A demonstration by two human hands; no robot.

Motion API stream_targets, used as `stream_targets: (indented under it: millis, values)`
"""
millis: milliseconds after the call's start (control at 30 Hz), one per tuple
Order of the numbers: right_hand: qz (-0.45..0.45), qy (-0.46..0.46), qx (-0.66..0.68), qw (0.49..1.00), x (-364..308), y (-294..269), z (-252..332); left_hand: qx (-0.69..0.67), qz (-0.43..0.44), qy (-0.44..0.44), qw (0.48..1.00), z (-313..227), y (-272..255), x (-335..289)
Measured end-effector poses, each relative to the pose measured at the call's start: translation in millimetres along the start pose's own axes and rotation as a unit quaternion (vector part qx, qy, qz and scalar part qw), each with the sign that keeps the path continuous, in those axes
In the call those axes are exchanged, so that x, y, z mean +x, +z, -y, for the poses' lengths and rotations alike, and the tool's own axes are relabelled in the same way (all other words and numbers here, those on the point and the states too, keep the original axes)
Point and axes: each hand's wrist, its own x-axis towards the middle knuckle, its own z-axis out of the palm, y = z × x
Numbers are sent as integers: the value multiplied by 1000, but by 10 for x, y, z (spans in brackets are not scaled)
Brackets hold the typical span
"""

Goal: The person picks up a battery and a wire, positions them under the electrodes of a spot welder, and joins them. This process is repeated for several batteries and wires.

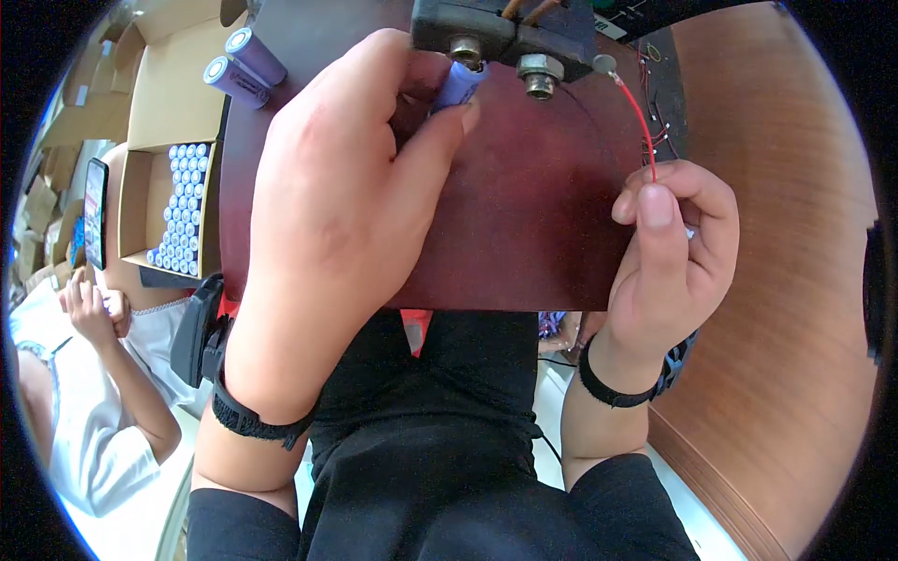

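My left hand [341,187] is closed around a purple cylindrical battery cell [457,87]. The cell's upper end sits right at one of two metal electrode tips [465,50] under a black machine head [552,28]; whether they touch, I cannot tell. Beside it, the second electrode tip [540,77] hangs free. Off to the right, my right hand [681,238] pinches a thin red wire [645,122] between thumb and forefinger. A small round silver metal tab [605,64] is at the wire's far end, near the machine head. Something small and whitish shows behind the right thumb.
Two more purple cells [245,70] are on the dark red tabletop [524,234] at the far left. An open cardboard box [140,201] holds many cells in rows. Another person's hand [92,309] and a phone [95,213] are further left. A wooden surface [786,280] stands at the right.
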Motion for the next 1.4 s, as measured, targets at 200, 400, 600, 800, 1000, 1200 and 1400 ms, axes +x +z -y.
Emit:
stream_targets:
  millis: [200, 400, 600, 800, 1000, 1200, 1400]
  values:
    - [2, 1, 9, 1000, -5, -4, -22, 31, 4, 15, 999, -10, 11, 0]
    - [9, -4, 1, 1000, 6, -10, -28, -30, 8, -32, 999, -101, 19, -10]
    - [6, -4, 14, 1000, 18, 10, -21, -57, -5, -9, 998, -59, 53, -5]
    - [7, 2, 14, 1000, 21, 13, -37, -85, -7, -12, 996, -10, 60, 0]
    - [15, -7, 4, 1000, 39, -20, -61, 4, 3, -4, 1000, -10, 15, 12]
    - [10, -1, 2, 1000, 30, -7, -57, 19, -3, 26, 999, 19, 9, -3]
    - [2, -8, 9, 1000, 51, -26, -71, 42, 19, 3, 999, -84, -68, -38]
